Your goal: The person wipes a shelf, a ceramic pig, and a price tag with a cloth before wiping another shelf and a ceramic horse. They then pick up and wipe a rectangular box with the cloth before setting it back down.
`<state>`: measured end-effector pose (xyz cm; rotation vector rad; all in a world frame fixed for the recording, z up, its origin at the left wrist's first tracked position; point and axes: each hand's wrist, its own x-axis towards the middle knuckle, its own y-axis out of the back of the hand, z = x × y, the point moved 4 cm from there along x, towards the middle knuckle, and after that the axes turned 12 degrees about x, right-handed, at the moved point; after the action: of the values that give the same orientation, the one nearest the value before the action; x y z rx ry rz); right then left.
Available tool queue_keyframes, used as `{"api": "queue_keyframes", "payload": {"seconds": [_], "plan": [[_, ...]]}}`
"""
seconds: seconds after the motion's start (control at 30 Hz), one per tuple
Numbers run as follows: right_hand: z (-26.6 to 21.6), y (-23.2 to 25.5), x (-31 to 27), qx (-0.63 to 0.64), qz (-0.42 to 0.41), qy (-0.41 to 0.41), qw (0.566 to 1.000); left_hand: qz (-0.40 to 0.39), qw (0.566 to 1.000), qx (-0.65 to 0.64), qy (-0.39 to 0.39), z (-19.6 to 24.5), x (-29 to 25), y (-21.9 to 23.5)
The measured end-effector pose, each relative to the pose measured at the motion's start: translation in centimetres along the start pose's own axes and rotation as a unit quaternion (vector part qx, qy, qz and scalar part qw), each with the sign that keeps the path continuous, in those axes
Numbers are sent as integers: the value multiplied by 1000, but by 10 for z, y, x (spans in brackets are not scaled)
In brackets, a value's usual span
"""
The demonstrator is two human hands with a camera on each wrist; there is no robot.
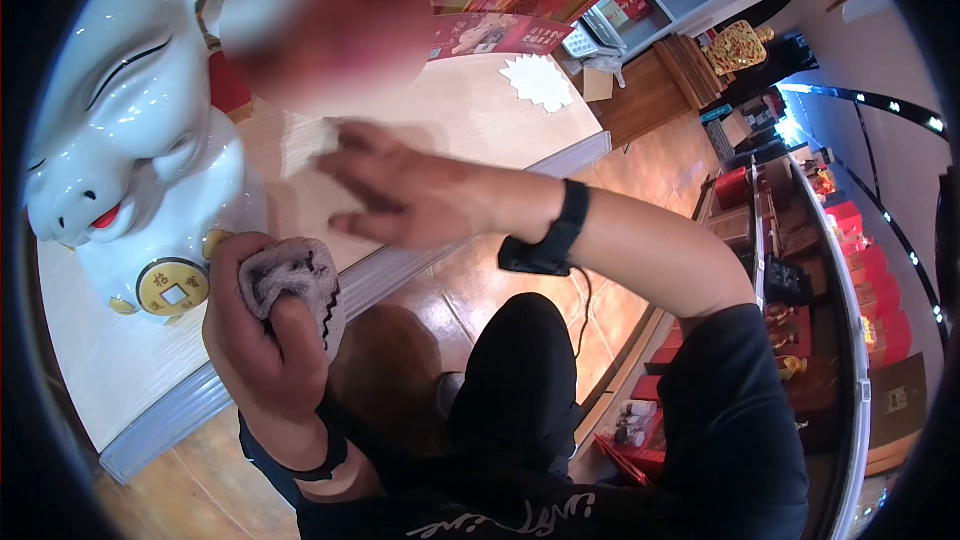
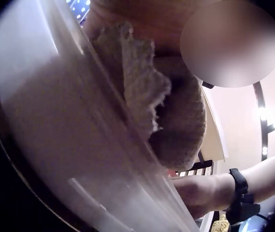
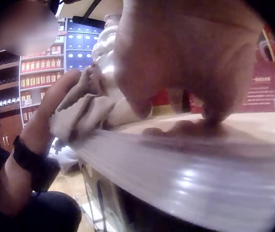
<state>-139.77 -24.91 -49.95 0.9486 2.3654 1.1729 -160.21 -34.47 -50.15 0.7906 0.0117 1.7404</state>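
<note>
My left hand (image 1: 262,340) grips a crumpled grey-white cloth (image 1: 290,285) with a dark wavy edge, close to the front edge of the counter. In the left wrist view the cloth (image 2: 144,87) bunches beside the counter's pale edge strip (image 2: 79,121). Right by that hand sits a glossy white ceramic pig figurine (image 1: 150,120) with a gold coin (image 1: 173,287) on its front. Over the light wood counter top (image 1: 480,130) my right hand (image 1: 400,185) reaches with fingers spread and nothing held. Its fingertips point down close to the surface in the right wrist view.
A white starburst card (image 1: 536,82) lies on the counter, near a red printed panel (image 1: 500,35). A card terminal (image 1: 595,35) stands beyond the counter's far end. Shelves of red boxes (image 1: 875,305) line the right side. A tiled floor (image 1: 650,180) runs between.
</note>
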Motion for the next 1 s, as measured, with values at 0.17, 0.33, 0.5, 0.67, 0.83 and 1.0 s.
{"api": "queue_keyframes", "payload": {"seconds": [0.17,0.33,0.5,0.67,0.83,1.0], "plan": [[66,99,-43,-124,218,-122,960,0,1000,6,4,-4,-3,-3],[177,162,-84,-285,205,-426,834,19,999,29,-9,-6,-4,-5],[199,157,-77,-103,141,-508,843,8,999,39,16,-7,-6,-8],[169,154,-72,-166,80,-527,830,32,999,35,-5,-6,-3,-9],[146,160,-76,-218,62,-479,848,53,998,36,-22,-5,-1,-10],[119,178,-96,-385,86,-361,845,58,997,32,-25,-5,1,-10]]}}
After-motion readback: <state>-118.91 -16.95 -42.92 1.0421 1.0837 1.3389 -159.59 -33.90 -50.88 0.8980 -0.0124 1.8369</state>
